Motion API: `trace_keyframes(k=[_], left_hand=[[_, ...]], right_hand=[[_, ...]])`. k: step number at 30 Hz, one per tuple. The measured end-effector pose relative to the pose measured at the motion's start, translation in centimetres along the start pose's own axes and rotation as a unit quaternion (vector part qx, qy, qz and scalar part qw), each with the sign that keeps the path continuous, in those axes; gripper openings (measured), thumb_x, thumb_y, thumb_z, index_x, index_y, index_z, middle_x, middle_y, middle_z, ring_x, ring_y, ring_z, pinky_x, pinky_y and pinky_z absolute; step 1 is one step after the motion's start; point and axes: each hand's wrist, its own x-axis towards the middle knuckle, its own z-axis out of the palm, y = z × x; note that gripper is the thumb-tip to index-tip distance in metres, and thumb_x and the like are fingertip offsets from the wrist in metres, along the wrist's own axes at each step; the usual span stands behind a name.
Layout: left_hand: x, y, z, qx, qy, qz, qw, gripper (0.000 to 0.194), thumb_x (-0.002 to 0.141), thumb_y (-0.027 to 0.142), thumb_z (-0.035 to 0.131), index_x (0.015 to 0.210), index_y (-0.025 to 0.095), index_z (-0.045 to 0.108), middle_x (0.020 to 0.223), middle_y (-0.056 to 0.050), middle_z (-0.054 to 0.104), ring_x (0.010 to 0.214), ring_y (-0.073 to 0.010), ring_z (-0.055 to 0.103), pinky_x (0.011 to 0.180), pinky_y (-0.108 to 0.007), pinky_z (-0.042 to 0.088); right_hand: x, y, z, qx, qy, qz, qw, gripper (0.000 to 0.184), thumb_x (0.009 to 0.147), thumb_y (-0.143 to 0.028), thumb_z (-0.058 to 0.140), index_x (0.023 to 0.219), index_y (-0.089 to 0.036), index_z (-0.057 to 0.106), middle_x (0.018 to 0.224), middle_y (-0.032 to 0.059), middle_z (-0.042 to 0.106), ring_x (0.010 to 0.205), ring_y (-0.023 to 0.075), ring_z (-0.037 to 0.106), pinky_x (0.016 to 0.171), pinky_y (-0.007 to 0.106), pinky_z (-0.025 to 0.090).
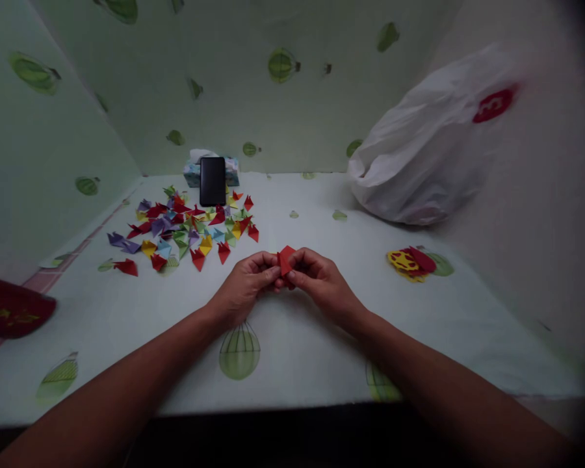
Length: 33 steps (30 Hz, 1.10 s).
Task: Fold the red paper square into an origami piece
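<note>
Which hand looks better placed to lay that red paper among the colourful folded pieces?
Probably the left hand: both hands hold the red paper, but the left is nearer the folded pieces, while the right hand is on the far side from them.

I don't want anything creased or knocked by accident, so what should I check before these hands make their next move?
1. Left hand gripping the red paper: ok, pinched between thumb and fingers.
2. Right hand gripping the same paper: ok, thumb and fingers on its right side.
3. Creases lined up: cannot tell, fingers cover part of the paper.
4. Folded paper pieces out of the hands' way: ok, they lie apart, farther off to the left.
5. White plastic bag away from the hands: ok, apart, at the right.
</note>
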Motion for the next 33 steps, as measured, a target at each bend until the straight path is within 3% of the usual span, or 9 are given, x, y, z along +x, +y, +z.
trace_keyframes(k=[9,17,23,30,33], left_hand=[[0.02,-0.21,-0.11,0.044,-0.026,0.039,0.998,0.02,0.081,0.029,0.076,0.088,0.015,0.064,0.074,-0.001,0.07,0.068,-0.0105,0.064,0.068,-0.024,0.052],[-0.27,0.01,0.2,0.118,-0.009,0.087,0.989,0.016,0.08,0.026,0.076,0.085,0.014,0.066,0.076,-0.001,0.071,0.067,-0.0107,0.067,0.069,-0.025,0.057],[-0.42,-0.03,0.39,0.213,0.005,0.136,0.967,0.009,0.084,0.022,0.07,0.084,0.015,0.066,0.072,0.0,0.069,0.064,-0.0107,0.067,0.064,-0.023,0.057],[-0.25,-0.29,0.06,0.239,0.054,0.16,0.956,0.008,0.084,0.021,0.068,0.085,0.016,0.062,0.071,0.001,0.068,0.062,-0.0113,0.068,0.062,-0.023,0.057],[-0.31,-0.28,0.02,0.273,0.063,0.193,0.94,0.006,0.085,0.02,0.066,0.083,0.017,0.061,0.073,0.0,0.066,0.063,-0.0112,0.066,0.062,-0.023,0.056]], right_hand=[[-0.14,-0.3,-0.03,-0.058,0.025,-0.032,0.997,0.022,0.094,-0.036,0.06,0.079,-0.019,0.059,0.071,-0.0012,0.061,0.066,0.0121,0.054,0.067,0.028,0.045],[-0.1,0.0,-0.07,-0.086,0.103,-0.003,0.991,0.026,0.084,-0.033,0.071,0.075,-0.021,0.05,0.063,-0.0046,0.057,0.055,0.0099,0.051,0.052,0.024,0.039],[-0.17,-0.37,0.1,-0.043,0.055,-0.026,0.997,0.019,0.088,-0.035,0.068,0.083,-0.018,0.061,0.07,-0.001,0.064,0.057,0.0098,0.054,0.055,0.025,0.044],[-0.25,-0.37,0.1,-0.055,0.03,-0.036,0.997,0.02,0.087,-0.032,0.07,0.079,-0.018,0.059,0.079,0.0016,0.066,0.071,0.013,0.062,0.061,0.026,0.048],[-0.31,-0.41,0.16,-0.077,0.022,-0.051,0.995,0.019,0.089,-0.03,0.068,0.078,-0.018,0.06,0.079,0.0012,0.066,0.068,0.0116,0.06,0.06,0.025,0.048]])
